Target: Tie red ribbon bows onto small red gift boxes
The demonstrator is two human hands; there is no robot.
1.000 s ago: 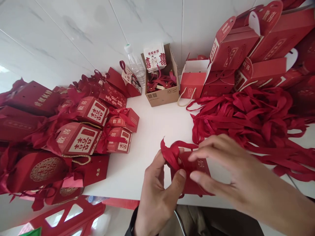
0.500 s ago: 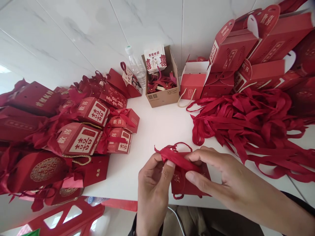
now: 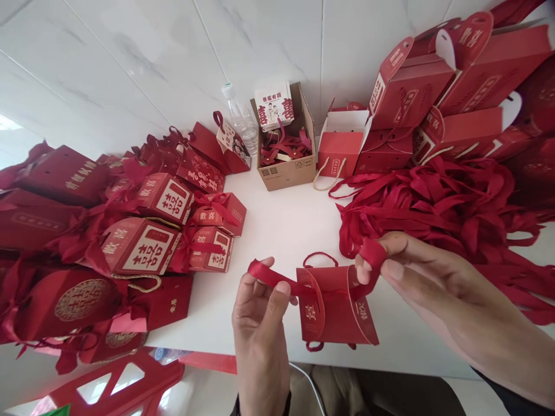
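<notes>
Fingers of the left hand (image 3: 262, 329) are closed, pinching one side of a red ribbon (image 3: 277, 279); those of the right hand (image 3: 427, 283) grasp the other. One small box (image 3: 336, 315) sits between, at 5 o'clock from centre, ribbon crossing its top; the ribbon's middle is hard to make out. One carton (image 3: 288, 176) and one bottle (image 3: 246, 130) stand at 11 o'clock from it. Heaped ribbons (image 3: 433, 214), 2 o'clock, and piled boxes (image 3: 143, 248), between 9 and 10, overlap too much to count; the boxes are cut off leftward.

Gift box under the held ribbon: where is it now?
In the head view, the red gift box sits low, right of centre, on the table, between left hand and right hand.
</notes>
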